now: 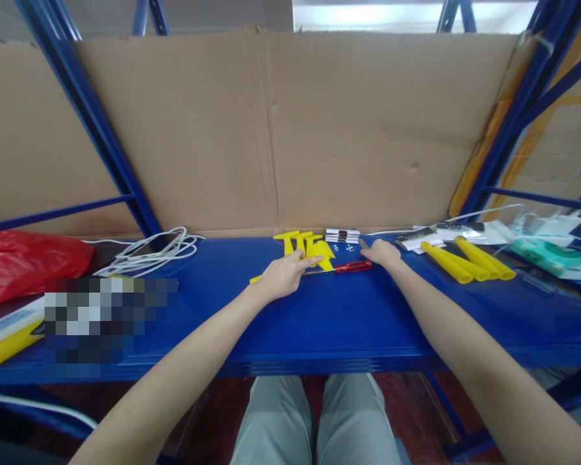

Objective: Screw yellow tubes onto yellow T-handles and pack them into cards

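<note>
My left hand [285, 276] lies over a group of yellow plastic pieces, its index finger stretched to the right across them. Behind it stand several T-shaped yellow pieces [288, 240]; flat yellow pieces [323, 250] lie at its fingertips. A yellow end [255, 280] shows left of the hand; whether it is held is hidden. A red-handled screwdriver [353, 267] lies between the hands, shaft toward the left one. My right hand [385, 252] rests on the table with closed fingers beside small metal parts [349, 248]. A dark grey piece [363, 244] is at its fingertips.
A stack of white-and-black packs [342, 236] stands by the cardboard wall [368, 129]. Several yellow tubes [448, 263] and packets [419, 239] lie at right. Coiled white cable [150, 254] and a red bag [29, 261] sit left on the blue table [319, 329].
</note>
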{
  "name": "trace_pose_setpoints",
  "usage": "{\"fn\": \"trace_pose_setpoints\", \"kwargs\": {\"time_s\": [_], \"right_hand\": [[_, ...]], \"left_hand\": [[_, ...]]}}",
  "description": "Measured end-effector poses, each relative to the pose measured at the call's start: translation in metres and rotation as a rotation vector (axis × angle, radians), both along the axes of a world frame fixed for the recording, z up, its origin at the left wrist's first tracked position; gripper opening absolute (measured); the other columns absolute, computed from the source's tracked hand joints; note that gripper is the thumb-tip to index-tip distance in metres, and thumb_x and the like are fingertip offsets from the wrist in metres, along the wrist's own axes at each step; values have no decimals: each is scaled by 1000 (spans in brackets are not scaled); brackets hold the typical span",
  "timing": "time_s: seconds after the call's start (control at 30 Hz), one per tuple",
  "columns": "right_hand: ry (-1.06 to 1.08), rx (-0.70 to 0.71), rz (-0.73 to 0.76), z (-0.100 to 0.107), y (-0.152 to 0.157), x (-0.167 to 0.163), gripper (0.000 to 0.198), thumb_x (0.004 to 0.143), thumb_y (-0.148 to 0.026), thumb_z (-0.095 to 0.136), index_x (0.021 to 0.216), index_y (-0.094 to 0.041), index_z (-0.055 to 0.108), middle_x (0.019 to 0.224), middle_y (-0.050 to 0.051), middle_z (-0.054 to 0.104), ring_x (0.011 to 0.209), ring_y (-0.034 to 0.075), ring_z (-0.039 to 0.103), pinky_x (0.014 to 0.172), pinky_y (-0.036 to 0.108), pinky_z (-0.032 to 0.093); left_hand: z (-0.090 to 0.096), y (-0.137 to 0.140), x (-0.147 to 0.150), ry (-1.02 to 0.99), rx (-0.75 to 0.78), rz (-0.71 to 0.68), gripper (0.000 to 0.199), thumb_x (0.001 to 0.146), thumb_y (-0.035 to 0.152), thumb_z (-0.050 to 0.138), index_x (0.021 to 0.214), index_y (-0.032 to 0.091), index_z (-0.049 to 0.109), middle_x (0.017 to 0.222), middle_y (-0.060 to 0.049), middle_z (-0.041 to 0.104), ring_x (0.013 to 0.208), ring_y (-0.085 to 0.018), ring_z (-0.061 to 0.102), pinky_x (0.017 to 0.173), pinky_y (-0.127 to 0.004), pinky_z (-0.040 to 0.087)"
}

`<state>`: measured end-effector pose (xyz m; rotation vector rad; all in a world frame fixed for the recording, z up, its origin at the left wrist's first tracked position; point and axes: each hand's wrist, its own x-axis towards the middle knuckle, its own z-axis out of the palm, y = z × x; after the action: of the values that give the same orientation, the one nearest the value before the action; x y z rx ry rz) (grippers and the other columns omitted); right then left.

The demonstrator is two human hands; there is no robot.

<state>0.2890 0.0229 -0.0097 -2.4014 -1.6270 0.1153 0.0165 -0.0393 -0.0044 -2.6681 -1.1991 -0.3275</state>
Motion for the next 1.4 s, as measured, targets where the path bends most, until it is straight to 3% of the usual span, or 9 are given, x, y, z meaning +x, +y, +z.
{"fn": "trace_pose_setpoints", "kwargs": {"time_s": [1.0,1.4], "right_hand": [[-9,2,-3,0,-4,-1,54,76,-46,54,113,-7,62,112,22,64,106,30,60,80,32,49],[6,-24,6,1,-5,-3,55,78,-43,52,118,-6,60,116,22,62,111,30,58,87,34,46]], "left_hand": [[-1,1,0,15,22,-21,49,91,18,33,138,32,39,113,-7,52,98,-18,57,81,-31,50],[-1,0,0,16,14,-28,51,90,15,34,137,33,40,112,-6,53,98,-17,58,81,-30,50]]}}
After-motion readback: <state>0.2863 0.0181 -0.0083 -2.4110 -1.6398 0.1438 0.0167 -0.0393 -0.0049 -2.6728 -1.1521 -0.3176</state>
